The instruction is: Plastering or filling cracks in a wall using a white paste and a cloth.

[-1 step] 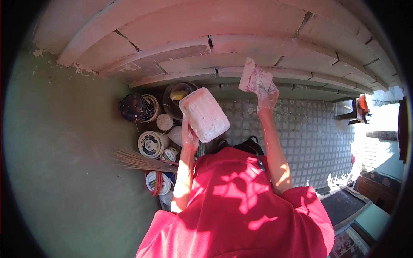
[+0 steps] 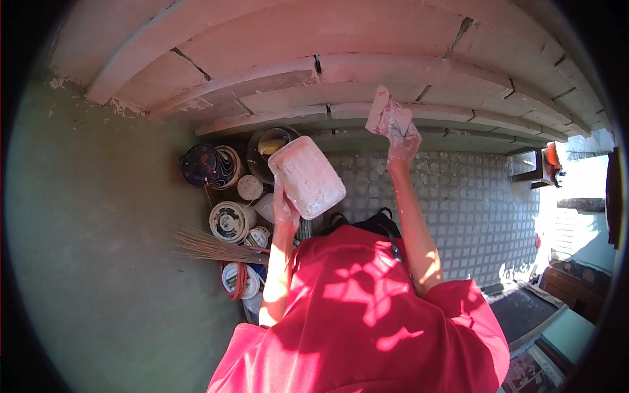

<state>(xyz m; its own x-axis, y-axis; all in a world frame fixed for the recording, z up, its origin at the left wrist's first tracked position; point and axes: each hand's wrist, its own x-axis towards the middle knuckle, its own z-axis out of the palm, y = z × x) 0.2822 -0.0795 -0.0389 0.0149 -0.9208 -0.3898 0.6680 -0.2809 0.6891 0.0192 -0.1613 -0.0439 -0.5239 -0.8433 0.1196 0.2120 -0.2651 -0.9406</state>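
Note:
In my left hand (image 2: 284, 209) is a rectangular plastic container (image 2: 306, 177), smeared pinkish white and tilted upward. My right hand (image 2: 403, 147) is raised in front of the pink wall (image 2: 360, 78), gripping a flat scraper (image 2: 383, 111) coated in pale pink paste. The scraper is close to the ledges of that wall; I cannot tell whether it touches. Its handle is hidden in my fingers.
Several buckets (image 2: 229, 221), a dark basin (image 2: 272, 137) with something yellow inside and a twig broom (image 2: 213, 245) crowd the left side by a green wall (image 2: 111, 216). Below lies a tiled floor (image 2: 465, 216). Wooden furniture (image 2: 537, 173) and a dark panel (image 2: 517, 314) stand at the right.
My right hand with the scraper has shifted slightly left and up. The container in my left hand has moved a little left and down.

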